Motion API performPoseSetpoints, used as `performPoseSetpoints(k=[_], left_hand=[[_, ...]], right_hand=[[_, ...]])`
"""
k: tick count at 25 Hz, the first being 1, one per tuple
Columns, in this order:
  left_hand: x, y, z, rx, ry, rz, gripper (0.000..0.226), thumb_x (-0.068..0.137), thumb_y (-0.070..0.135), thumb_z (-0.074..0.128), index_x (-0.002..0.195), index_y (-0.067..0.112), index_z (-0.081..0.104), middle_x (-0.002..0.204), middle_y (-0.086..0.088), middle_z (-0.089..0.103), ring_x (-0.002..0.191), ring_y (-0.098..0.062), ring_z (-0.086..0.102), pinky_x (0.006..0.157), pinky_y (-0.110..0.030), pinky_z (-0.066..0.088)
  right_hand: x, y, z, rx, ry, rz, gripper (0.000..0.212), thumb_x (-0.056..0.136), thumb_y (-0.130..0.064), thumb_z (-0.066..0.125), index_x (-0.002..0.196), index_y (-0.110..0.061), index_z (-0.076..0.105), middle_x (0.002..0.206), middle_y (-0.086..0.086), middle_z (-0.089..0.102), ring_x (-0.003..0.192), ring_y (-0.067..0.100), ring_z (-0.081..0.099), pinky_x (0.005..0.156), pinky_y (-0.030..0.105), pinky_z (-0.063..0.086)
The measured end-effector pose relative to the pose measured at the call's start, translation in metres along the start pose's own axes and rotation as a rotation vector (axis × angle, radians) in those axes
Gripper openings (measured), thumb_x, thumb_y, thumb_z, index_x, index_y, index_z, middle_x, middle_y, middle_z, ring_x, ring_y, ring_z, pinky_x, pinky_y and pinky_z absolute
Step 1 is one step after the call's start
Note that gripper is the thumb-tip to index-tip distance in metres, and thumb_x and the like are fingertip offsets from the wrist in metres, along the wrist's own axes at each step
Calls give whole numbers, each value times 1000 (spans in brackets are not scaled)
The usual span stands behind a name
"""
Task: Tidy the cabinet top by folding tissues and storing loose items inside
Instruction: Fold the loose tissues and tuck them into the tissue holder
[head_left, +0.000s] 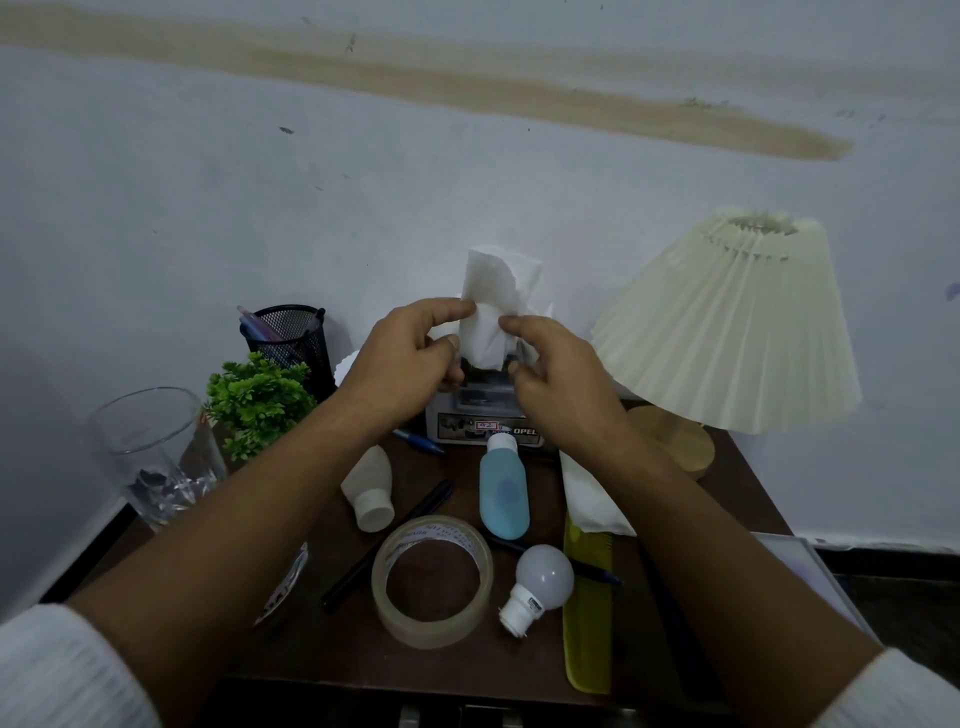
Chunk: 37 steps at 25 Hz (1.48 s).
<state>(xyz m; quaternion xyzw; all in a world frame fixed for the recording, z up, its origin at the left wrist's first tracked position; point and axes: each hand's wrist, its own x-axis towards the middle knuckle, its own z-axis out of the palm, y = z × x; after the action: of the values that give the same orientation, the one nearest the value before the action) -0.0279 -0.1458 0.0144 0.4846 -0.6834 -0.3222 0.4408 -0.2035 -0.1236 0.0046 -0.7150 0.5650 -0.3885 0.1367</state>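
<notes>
1. Head view: the left hand (410, 358) and right hand (553, 374) each pinch a white tissue (491, 312) between thumb and fingers above the tissue box (483, 423) at the back of the dark wooden table (332, 644).
2. Around them – a mesh pen cup (291, 338), small green plant (257, 400), clear glass (156, 457), pleated cream lamp (727, 322).
3. In front lie a tape roll (431, 579), blue bottle (503, 491), white bottle (370, 491), bulb (540, 582), yellow comb (587, 613).
4. The tissue – soft, crumpled – stands upright, long axis vertical.
</notes>
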Motion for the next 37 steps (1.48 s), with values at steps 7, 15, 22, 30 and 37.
performPoseSetpoints(k=[7,15,22,30,37], left_hand=[[-6,-6,7,19,24,16,43,102,8,49,140,25,58,74,-4,70,73,-12,71,81,-36,62],[-8,0,2,23,179,178,31,96,12,61,122,27,71,100,12,72,69,-14,61,65,-21,52],[-17,4,-16,-98,234,170,26,89,10,73,112,22,76,106,6,74,87,-11,69,75,-33,61],[-20,2,-14,-112,200,168,34,89,2,71,111,26,76,107,1,75,93,-19,70,86,-37,61],[-10,8,-4,8,105,128,35,89,3,69,111,31,76,93,5,75,85,-14,69,81,-30,59]], right_hand=[[3,-9,-1,-78,21,-22,47,96,-6,53,143,-13,52,142,6,56,125,20,55,102,22,38],[2,-15,0,134,235,-7,32,94,-17,63,125,-17,67,109,-2,70,81,6,60,83,30,55],[-2,-27,5,423,242,9,13,87,-12,74,98,-18,71,92,-6,69,87,11,64,76,31,57],[-3,-26,-2,656,-39,123,25,86,9,67,102,-8,76,89,8,73,72,21,70,64,35,62],[4,-14,-6,316,151,45,26,85,-3,70,99,-22,78,79,-7,73,73,20,71,77,41,62]])
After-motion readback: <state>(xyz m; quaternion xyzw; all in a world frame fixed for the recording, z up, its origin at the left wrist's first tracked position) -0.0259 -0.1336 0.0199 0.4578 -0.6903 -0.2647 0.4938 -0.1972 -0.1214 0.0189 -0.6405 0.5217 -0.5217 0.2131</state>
